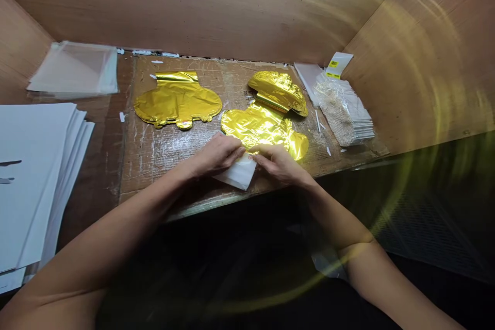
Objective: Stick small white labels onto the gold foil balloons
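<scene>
A gold foil balloon (pixel 251 124), flat and wrinkled, lies in front of me with its near edge at my fingers. My left hand (pixel 222 153) is closed, its thumb and fingers pinching at that edge. Close by on the other side, my right hand (pixel 276 161) pinches the same edge, near a small red mark. Below the fingertips a white, sheet-like piece (pixel 240 172) sticks out towards me; whether the hands also grip it I cannot tell. Behind, more folded gold foil (pixel 278 90) overlaps the balloon. Another flat stack of gold foil balloons (pixel 178 103) rests to the left.
Cardboard (pixel 154 160) covered in clear tape lines the worktop. At the right lie packed white sticks (pixel 358 113) with mesh and a labelled packet (pixel 338 66). Clear plastic bags (pixel 77 69) are at the back left, white sheets (pixel 31 175) nearer. Wooden walls (pixel 193 5) enclose the worktop.
</scene>
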Motion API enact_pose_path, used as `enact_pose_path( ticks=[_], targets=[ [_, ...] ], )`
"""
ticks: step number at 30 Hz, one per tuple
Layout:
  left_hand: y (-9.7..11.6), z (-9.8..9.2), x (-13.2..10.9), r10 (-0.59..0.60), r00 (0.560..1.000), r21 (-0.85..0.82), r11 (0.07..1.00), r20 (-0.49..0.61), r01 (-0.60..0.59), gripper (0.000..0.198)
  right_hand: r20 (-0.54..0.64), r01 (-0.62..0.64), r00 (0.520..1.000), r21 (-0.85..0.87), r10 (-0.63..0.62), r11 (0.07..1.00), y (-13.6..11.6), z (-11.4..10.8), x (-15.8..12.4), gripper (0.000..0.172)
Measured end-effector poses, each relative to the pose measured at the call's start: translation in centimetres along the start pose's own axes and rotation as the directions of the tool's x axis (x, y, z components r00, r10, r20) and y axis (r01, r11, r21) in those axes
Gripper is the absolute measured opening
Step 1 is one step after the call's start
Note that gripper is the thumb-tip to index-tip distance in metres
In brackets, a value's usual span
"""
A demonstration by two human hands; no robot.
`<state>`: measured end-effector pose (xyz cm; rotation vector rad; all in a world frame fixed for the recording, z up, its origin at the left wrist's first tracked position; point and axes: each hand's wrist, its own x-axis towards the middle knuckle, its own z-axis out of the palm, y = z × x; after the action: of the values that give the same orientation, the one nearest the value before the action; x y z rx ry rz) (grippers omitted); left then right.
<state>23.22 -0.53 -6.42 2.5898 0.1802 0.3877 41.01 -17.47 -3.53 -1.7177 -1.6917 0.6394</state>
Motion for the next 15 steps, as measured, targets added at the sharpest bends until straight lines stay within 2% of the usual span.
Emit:
enact_pose_path(
  ticks=[2,4,7,10,12,15],
  targets=[
    [0.0,0.0,0.0,-0.005,1.0,-0.023,1.0,-0.009,0.005,0.032,-0.011,0.071,0.997,-0.086,-0.072,0.994,0.1,0.2,0.0,0.02],
    [-0.1,0.0,0.0,-0.013,1.0,-0.059,0.998,-0.016,0.012,0.032,-0.047,0.162,0.983,-0.246,-0.178,0.956,0.3,0.4,-0.1,0.023],
    [-0.2,0.0,0.0,-0.037,0.999,-0.12,0.992,-0.013,0.035,0.032,-0.033,0.307,0.931,-0.471,-0.365,0.827,0.9,0.8,-0.4,0.026],
    [-0.2,0.0,-0.1,-0.067,0.998,-0.174,0.983,-0.002,0.066,0.03,-0.015,0.412,0.872,-0.518,-0.49,0.749,1.4,1.1,-0.5,0.021],
    [-0.2,0.1,-0.2,-0.078,0.997,-0.2,0.977,-0.001,0.076,0.029,-0.071,0.395,0.873,-0.475,-0.482,0.786,1.5,1.2,-0.3,0.016],
    [-0.2,0.1,-0.2,-0.072,0.997,-0.223,0.973,-0.017,0.066,0.03,-0.122,0.311,0.918,-0.371,-0.378,0.875,1.2,1.2,0.0,0.014]
  ],
)
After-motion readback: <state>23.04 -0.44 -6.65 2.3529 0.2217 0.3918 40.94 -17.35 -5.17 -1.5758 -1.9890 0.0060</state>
